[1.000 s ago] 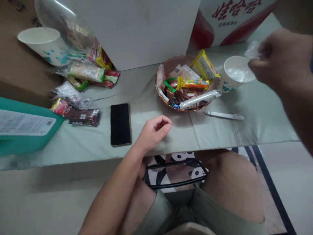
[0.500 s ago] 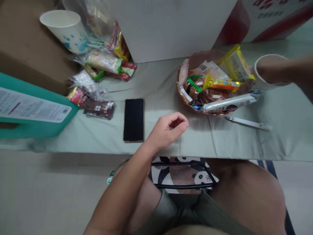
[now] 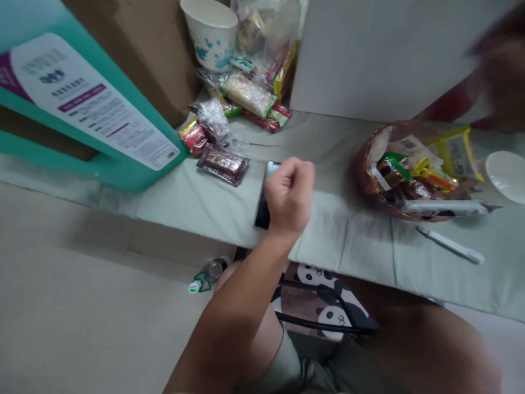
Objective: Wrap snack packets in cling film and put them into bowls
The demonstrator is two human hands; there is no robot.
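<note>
My left hand (image 3: 289, 196) is closed in a fist above a smartphone (image 3: 262, 210), covering part of it. Whatever the curled fingers may hold is hidden. At the upper right my right hand (image 3: 500, 76) is raised and smeared by motion, so its fingers cannot be made out. Below it stands a paper cup (image 3: 508, 175). To the cup's left, a reddish bowl (image 3: 363, 164) is heaped with wrapped snacks (image 3: 435, 175). A white pen-like tool (image 3: 451, 244) lies in front of the bowl.
At left are a teal jug (image 3: 123, 158) and a cardboard box (image 3: 164, 54). Another paper cup (image 3: 211, 35) stands behind packaged snacks (image 3: 248, 93) and a brown packet (image 3: 223, 163). A white box (image 3: 348, 60) backs the table. A bottle (image 3: 213, 271) is by my leg.
My right hand has come out of the right-hand cup and risen. My left hand has curled tighter and moved over the phone. The view has turned left and tilted.
</note>
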